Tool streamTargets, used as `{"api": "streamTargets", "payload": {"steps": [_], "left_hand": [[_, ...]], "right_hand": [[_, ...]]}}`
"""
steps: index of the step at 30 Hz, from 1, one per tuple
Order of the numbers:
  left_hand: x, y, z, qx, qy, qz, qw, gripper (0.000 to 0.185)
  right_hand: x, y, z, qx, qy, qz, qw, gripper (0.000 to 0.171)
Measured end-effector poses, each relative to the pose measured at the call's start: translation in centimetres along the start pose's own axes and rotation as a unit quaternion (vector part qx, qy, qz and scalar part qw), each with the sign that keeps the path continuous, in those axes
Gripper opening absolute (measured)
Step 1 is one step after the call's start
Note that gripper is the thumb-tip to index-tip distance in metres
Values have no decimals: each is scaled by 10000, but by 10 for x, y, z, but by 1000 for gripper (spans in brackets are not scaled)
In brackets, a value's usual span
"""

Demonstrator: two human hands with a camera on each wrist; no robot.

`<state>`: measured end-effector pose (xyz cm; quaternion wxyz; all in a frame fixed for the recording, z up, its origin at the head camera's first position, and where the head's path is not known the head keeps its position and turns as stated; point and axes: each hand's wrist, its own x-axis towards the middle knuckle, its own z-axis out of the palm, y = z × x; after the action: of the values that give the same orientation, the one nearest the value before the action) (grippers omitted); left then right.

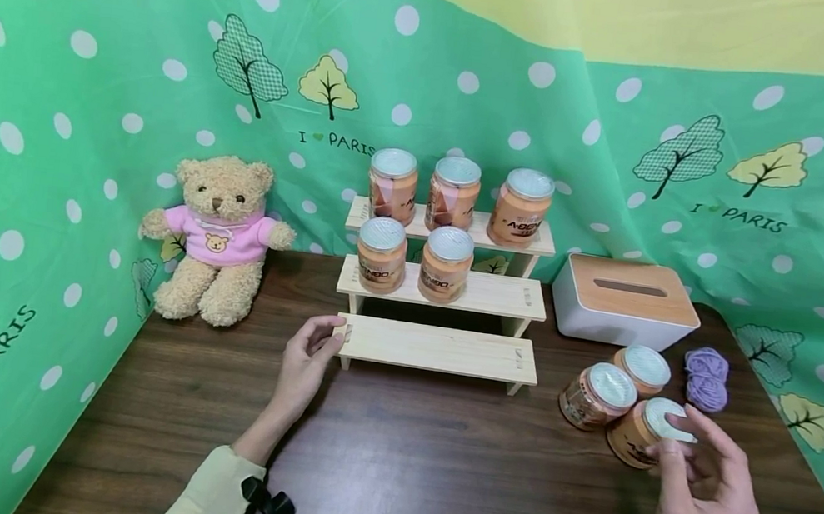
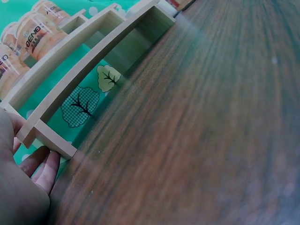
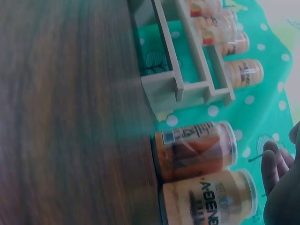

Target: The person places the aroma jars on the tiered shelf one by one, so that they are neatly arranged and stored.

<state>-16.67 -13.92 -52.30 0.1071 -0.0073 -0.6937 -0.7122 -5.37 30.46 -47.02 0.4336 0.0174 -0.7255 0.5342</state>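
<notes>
A three-tier wooden display rack [image 1: 440, 350] stands mid-table. My left hand [image 1: 306, 367] grips the left end of its lowest tier; in the left wrist view the fingers [image 2: 47, 173] lie by the end leg. At the right, three orange-labelled jars with silvery lids stand close together: a front jar [image 1: 630, 439], a left jar [image 1: 585, 402] and a back jar [image 1: 645, 369]. My right hand [image 1: 711, 498] hovers over the front jar's lid, thumb and fingers spread. The right wrist view shows its fingers [image 3: 270, 171] apart from the lid. Two jars [image 1: 443, 277] stand on the middle tier, three [image 1: 520, 218] on the top.
A teddy bear [image 1: 213, 240] in a pink shirt sits at the left against the patterned cloth. Behind the loose jars stands a white tissue box [image 1: 621, 312] with a wooden lid. Purple yarn [image 1: 706, 380] lies to their right. The dark wooden table [image 1: 435, 469] extends in front.
</notes>
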Motion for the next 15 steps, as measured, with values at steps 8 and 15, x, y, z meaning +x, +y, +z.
{"api": "streamTargets", "payload": {"steps": [8, 15], "left_hand": [[0, 0, 0, 48, 70, 92, 9999, 24], [1, 0, 0, -19, 31, 2, 10000, 25]], "right_hand": [[6, 3, -8, -515, 295, 206, 9980, 42], [10, 11, -15, -1520, 458, 694, 9849, 44]]}}
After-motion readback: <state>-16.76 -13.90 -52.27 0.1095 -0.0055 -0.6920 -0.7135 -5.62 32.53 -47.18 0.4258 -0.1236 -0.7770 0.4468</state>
